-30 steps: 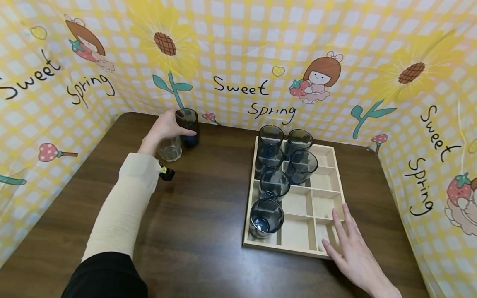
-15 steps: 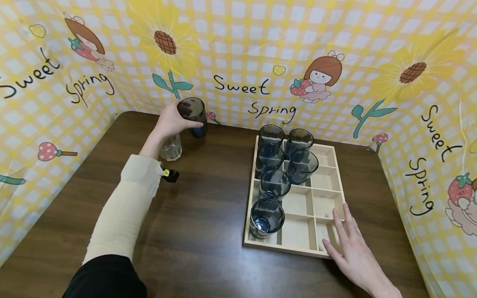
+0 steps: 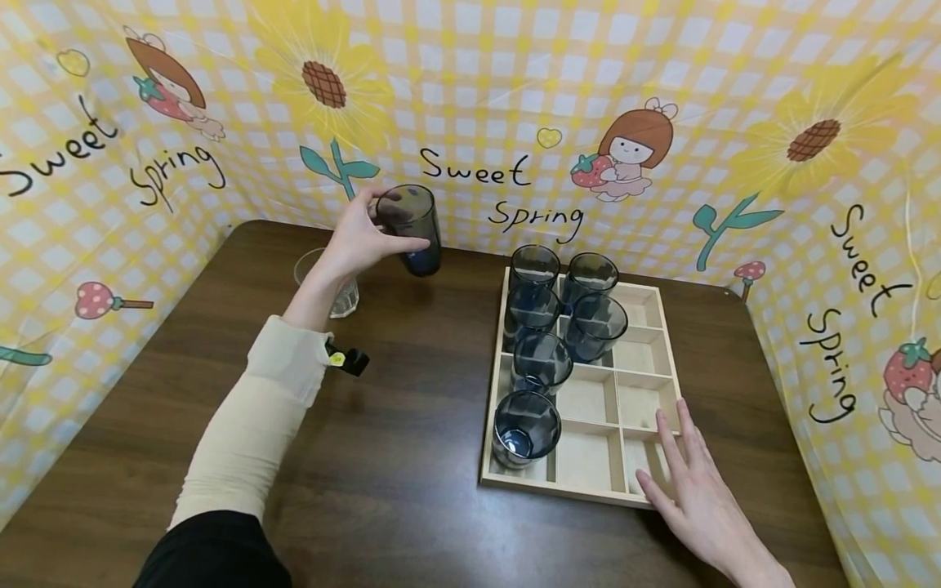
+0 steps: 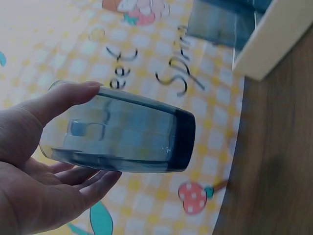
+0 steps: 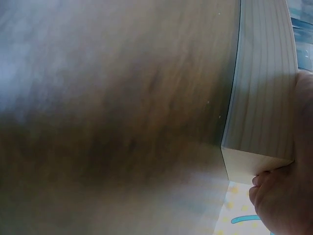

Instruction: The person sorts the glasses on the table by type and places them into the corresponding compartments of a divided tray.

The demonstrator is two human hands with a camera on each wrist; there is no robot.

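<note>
A smoky blue drinking glass (image 3: 412, 233) is in my left hand (image 3: 363, 241), thumb on the near side and fingers behind. In the left wrist view the glass (image 4: 127, 134) looks empty, with a thick dark base. Beneath the left wrist stands a clear glass (image 3: 344, 300), partly hidden by the forearm. My right hand (image 3: 694, 490) rests spread at the near right corner of a wooden divided tray (image 3: 566, 492). Its thumb lies over the front rim and its fingers along the right side. Several blue glasses (image 3: 526, 430) stand upright in the tray's left and middle columns.
The brown wooden table (image 3: 412, 425) runs back to a yellow checked cloth (image 3: 470, 98) hung around three sides. A small black device (image 3: 353, 361) sticks out from the left wrist. Bare compartments (image 3: 639, 355) line the tray's right column.
My left hand has lifted the blue glass from beside the clear glass and carried it to the right, along the back of the table. My right hand stays at the tray corner.
</note>
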